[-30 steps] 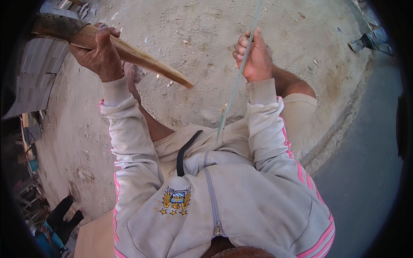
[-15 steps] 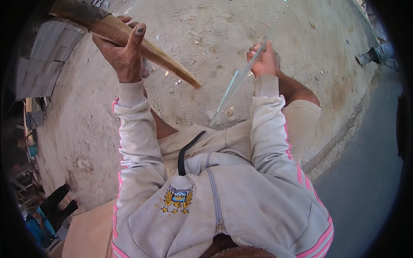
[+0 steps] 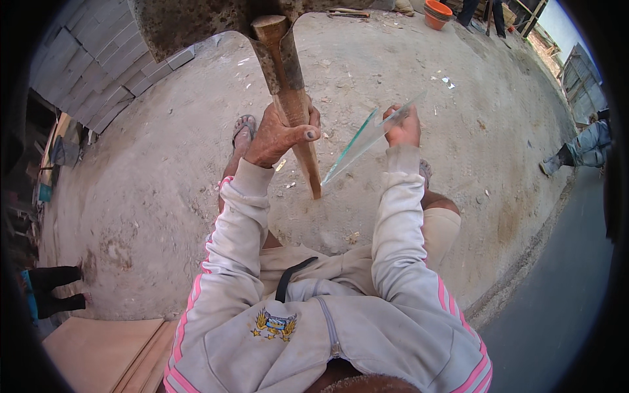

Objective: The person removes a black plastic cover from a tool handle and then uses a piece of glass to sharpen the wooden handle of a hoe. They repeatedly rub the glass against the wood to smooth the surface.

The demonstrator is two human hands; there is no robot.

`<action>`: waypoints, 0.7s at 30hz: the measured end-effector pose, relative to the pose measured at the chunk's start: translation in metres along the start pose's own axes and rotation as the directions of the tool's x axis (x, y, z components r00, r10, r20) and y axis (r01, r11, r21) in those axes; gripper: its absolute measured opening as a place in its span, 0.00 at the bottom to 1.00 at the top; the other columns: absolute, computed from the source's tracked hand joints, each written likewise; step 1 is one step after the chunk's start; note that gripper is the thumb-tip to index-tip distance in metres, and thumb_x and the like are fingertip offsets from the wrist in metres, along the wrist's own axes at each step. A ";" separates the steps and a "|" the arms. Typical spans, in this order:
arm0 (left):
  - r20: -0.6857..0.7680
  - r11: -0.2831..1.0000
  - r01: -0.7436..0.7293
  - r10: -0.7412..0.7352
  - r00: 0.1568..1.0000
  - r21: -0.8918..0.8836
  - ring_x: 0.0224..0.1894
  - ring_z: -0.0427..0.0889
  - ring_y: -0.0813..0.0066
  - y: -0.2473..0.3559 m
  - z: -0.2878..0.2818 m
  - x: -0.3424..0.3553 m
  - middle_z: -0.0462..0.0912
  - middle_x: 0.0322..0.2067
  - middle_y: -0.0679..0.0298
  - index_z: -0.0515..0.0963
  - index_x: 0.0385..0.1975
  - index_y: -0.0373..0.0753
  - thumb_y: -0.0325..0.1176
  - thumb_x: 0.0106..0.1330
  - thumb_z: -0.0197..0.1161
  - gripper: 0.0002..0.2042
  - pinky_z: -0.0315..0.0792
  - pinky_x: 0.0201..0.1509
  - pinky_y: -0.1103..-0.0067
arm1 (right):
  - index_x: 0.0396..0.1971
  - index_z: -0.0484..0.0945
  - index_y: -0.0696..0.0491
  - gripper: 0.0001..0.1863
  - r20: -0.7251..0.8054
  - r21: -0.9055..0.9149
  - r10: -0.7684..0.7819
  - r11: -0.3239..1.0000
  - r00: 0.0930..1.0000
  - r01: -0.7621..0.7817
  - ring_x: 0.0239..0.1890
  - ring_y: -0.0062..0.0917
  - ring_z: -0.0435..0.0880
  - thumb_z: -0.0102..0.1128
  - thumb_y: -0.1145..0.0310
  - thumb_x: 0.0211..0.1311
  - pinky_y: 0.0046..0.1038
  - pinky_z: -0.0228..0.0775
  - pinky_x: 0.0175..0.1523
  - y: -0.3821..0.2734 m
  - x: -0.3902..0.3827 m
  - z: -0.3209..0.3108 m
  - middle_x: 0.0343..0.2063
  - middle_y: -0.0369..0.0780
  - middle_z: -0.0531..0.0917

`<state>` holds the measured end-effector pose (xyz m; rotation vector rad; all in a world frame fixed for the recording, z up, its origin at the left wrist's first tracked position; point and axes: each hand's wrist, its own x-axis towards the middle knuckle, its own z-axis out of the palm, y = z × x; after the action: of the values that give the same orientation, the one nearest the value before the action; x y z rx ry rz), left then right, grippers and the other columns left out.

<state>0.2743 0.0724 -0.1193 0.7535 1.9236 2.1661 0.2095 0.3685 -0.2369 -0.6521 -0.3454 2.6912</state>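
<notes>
My left hand (image 3: 280, 134) is wrapped round the short, tapering wooden handle (image 3: 306, 164) of a shovel, its thumb lying across the wood. The shovel's rusty metal blade (image 3: 196, 26) is at the top, partly cut off by the picture's edge, with the wood seated in its socket. In my right hand (image 3: 403, 126) is a clear, pointed piece of glass (image 3: 373, 141) with greenish edges. Its tip slants down to the left and appears close to the handle's lower end; I cannot tell whether they touch.
Grey blocks (image 3: 98, 72) are stacked at the far left. Orange buckets (image 3: 436, 14) stand at the back. Other people's legs show at the right (image 3: 576, 152), left (image 3: 56, 288) and back. Brown boards (image 3: 98, 347) lie behind my left side, and a smooth grey surface (image 3: 544, 262) borders the right.
My left hand has moved to the right with the shovel, and the handle now points more steeply downward with its blade in view. The glass stays in my right hand, its tip now close to the handle.
</notes>
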 end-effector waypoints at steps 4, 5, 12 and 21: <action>0.044 0.996 0.075 -0.077 0.996 0.050 0.36 0.80 0.74 0.015 0.007 -0.003 0.79 0.28 0.67 0.75 0.35 0.40 0.53 0.39 0.82 0.30 0.74 0.44 0.75 | 0.35 0.71 0.54 0.16 0.068 -0.017 0.040 0.999 0.997 -0.039 0.33 0.34 0.77 0.49 0.56 0.76 0.31 0.71 0.35 -0.001 0.010 0.019 0.30 0.42 0.77; 0.049 0.995 0.085 -0.088 0.995 0.058 0.37 0.80 0.74 0.018 0.008 -0.003 0.79 0.28 0.68 0.75 0.35 0.40 0.52 0.39 0.82 0.30 0.74 0.45 0.75 | 0.35 0.71 0.54 0.16 0.095 -0.029 0.053 0.998 0.994 -0.050 0.34 0.34 0.78 0.50 0.56 0.76 0.30 0.71 0.34 -0.003 0.013 0.023 0.30 0.42 0.77; 0.040 0.990 0.127 -0.129 0.991 0.060 0.39 0.80 0.75 0.031 0.011 -0.009 0.81 0.31 0.68 0.78 0.38 0.40 0.47 0.42 0.82 0.27 0.74 0.46 0.75 | 0.31 0.71 0.54 0.16 0.119 -0.064 0.041 0.997 0.992 -0.034 0.34 0.32 0.77 0.50 0.57 0.76 0.27 0.69 0.32 0.008 0.007 0.062 0.28 0.40 0.77; 0.012 0.984 0.153 -0.154 0.988 0.089 0.36 0.81 0.76 0.031 0.002 -0.015 0.83 0.30 0.68 0.83 0.34 0.39 0.42 0.46 0.79 0.19 0.75 0.45 0.76 | 0.33 0.72 0.55 0.16 0.144 -0.116 0.034 0.993 0.989 -0.017 0.30 0.30 0.76 0.51 0.57 0.76 0.28 0.68 0.31 0.030 0.004 0.079 0.25 0.39 0.77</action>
<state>0.2943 0.0623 -0.0935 0.6144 2.0071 1.9895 0.1602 0.3310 -0.1799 -0.4945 -0.5365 2.7671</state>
